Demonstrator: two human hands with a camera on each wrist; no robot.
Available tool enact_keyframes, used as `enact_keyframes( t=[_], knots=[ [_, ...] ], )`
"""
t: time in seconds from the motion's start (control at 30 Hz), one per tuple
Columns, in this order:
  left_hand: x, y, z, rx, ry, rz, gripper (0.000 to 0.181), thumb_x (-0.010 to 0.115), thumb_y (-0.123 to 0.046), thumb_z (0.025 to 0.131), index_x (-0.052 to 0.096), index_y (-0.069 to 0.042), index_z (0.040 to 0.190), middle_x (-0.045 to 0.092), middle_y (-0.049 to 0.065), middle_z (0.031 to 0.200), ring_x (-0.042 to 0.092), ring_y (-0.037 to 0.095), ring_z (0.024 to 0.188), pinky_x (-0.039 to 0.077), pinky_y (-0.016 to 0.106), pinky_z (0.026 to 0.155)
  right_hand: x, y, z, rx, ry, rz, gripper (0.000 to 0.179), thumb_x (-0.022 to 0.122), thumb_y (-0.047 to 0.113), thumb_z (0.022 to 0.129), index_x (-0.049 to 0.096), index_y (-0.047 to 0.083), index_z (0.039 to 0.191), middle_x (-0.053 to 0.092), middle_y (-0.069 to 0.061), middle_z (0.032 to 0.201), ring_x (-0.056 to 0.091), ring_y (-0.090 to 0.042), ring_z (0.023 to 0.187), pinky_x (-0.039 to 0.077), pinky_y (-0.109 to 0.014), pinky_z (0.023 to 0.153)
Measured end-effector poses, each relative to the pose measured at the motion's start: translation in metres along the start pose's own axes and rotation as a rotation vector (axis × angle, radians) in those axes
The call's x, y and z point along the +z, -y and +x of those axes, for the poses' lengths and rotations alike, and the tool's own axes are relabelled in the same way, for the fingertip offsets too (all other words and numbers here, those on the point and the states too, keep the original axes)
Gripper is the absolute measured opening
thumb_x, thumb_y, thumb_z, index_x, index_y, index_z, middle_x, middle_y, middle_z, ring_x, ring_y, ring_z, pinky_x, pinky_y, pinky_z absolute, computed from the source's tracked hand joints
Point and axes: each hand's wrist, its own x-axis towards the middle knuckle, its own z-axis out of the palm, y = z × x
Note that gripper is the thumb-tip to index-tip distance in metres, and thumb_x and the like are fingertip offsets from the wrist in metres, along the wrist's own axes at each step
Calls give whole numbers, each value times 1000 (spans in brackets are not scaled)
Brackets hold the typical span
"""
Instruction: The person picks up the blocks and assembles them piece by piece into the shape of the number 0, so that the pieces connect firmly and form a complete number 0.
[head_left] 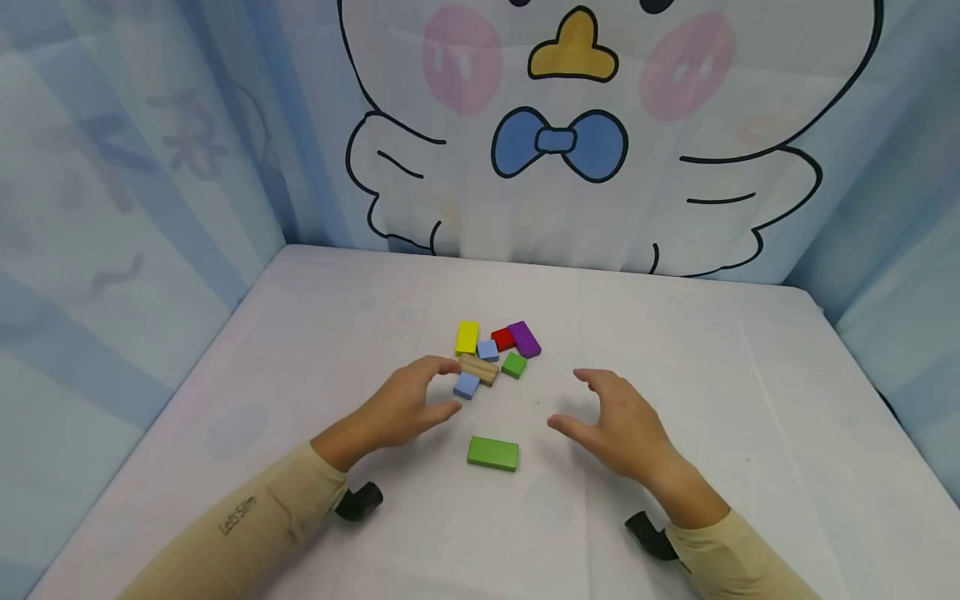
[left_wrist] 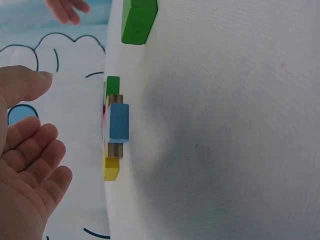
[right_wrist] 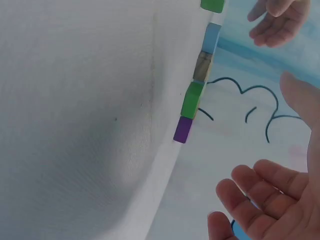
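Note:
My left hand (head_left: 405,406) hovers over the table beside a cluster of wooden blocks, thumb and fingers apart, holding nothing. Its fingertips overlap the edge of the natural-wood block (head_left: 478,369) in the head view. Close by lie a blue block (head_left: 466,385) and a second blue block (head_left: 487,350). Further right, my right hand (head_left: 626,425) is held above the table with spread thumb and fingers, also with nothing in it. A long green block (head_left: 492,454) lies nearer, between the two hands. The left wrist view shows relaxed fingers (left_wrist: 42,160), as does the right wrist view with its fingers (right_wrist: 265,195).
Behind the wood block lie a yellow block (head_left: 467,337), a red block (head_left: 503,339), a purple block (head_left: 524,339) and a small green block (head_left: 513,365). The white-covered table (head_left: 675,350) meets a printed curtain (head_left: 555,217) at its back edge; more curtains hang at both sides.

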Motion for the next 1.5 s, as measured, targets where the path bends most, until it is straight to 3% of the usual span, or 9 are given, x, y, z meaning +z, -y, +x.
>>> enact_keyframes(
  t=[0.37,0.87,1.17,1.5],
  knots=[
    [1,3,3,4,9,30,52,75,-15,92,55,-8,139,57,8,138,50,27,131,42,46,107,7,13,1,-10,104,28,68,81,38,84,57,-1,134,62,-15,129,60,-33,111,50,-52,93],
    [2,14,24,-62,55,16,40,71,-10,93,60,-11,131,60,5,134,51,26,129,42,44,107,23,29,3,-1,234,72,61,81,31,84,59,3,133,63,-8,126,60,-28,114,48,-49,96],
    [5,21,33,-55,117,21,42,71,-12,93,60,-14,133,58,7,136,51,26,128,40,45,108,27,34,2,-8,291,69,55,82,28,83,62,4,129,65,-5,123,60,-25,111,49,-47,95],
    [7,22,38,-90,153,16,41,72,-14,93,60,-12,132,59,5,135,50,25,129,38,45,110,31,39,3,-36,348,31,48,82,24,84,65,7,125,67,-3,118,61,-22,106,50,-44,92]
  ],
)
